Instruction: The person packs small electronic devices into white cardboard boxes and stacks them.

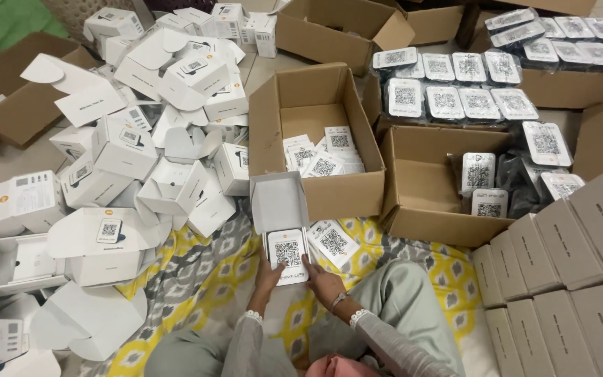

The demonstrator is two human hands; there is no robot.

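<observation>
My left hand and my right hand both grip a small open white box, its lid flipped up away from me. Inside the box lies a flat white card with a square black code pattern. The left hand holds the box's left side, the right hand its lower right corner. Another code card rests on the yellow and grey patterned cloth just right of the box.
A heap of open white boxes covers the left. An open brown carton with several code cards stands ahead, another carton to its right. Wrapped dark devices are stacked behind. Closed grey boxes line the right.
</observation>
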